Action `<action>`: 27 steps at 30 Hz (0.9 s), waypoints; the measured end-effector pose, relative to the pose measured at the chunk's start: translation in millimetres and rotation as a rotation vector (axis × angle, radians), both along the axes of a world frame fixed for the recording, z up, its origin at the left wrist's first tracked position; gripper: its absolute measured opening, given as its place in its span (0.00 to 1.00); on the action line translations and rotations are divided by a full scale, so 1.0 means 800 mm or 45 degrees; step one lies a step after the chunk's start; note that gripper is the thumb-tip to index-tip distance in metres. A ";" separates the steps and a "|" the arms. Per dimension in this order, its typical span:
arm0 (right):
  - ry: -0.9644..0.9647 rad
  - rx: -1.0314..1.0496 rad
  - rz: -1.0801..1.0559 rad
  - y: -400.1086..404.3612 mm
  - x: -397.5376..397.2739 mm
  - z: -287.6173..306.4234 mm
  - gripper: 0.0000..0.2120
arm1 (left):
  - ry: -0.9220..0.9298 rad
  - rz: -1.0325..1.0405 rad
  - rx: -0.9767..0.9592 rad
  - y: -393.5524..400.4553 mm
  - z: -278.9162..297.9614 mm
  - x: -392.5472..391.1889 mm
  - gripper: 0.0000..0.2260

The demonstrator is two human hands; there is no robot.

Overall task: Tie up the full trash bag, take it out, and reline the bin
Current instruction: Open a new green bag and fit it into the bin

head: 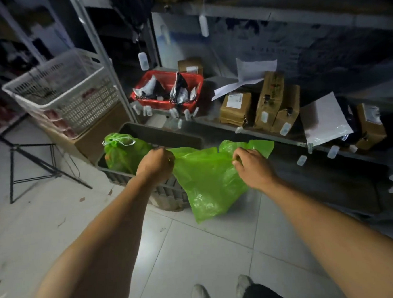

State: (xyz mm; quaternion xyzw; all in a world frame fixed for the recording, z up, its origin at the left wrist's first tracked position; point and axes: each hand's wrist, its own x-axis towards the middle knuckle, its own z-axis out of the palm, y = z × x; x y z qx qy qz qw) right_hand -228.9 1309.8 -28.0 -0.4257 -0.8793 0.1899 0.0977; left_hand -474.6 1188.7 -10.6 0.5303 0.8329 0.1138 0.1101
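An empty green plastic bag (207,180) hangs spread between my two hands over the near right corner of a dark grey slatted bin (164,134). My left hand (155,163) grips the bag's top edge on the left. My right hand (250,162) pinches the top edge on the right. A second green bag (123,151), filled and knotted at the top, sits inside the bin at its left end.
A white laundry basket (71,97) on a cardboard box stands left of the bin, with a black folding stand (36,164) on the tiled floor. A low shelf (259,130) behind carries a red basket (165,88), brown parcels and papers. My feet show at the bottom.
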 end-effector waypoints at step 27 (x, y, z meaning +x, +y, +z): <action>-0.005 0.025 1.133 -0.179 -0.158 0.034 0.23 | 0.242 1.106 -0.081 -0.370 0.023 0.068 0.07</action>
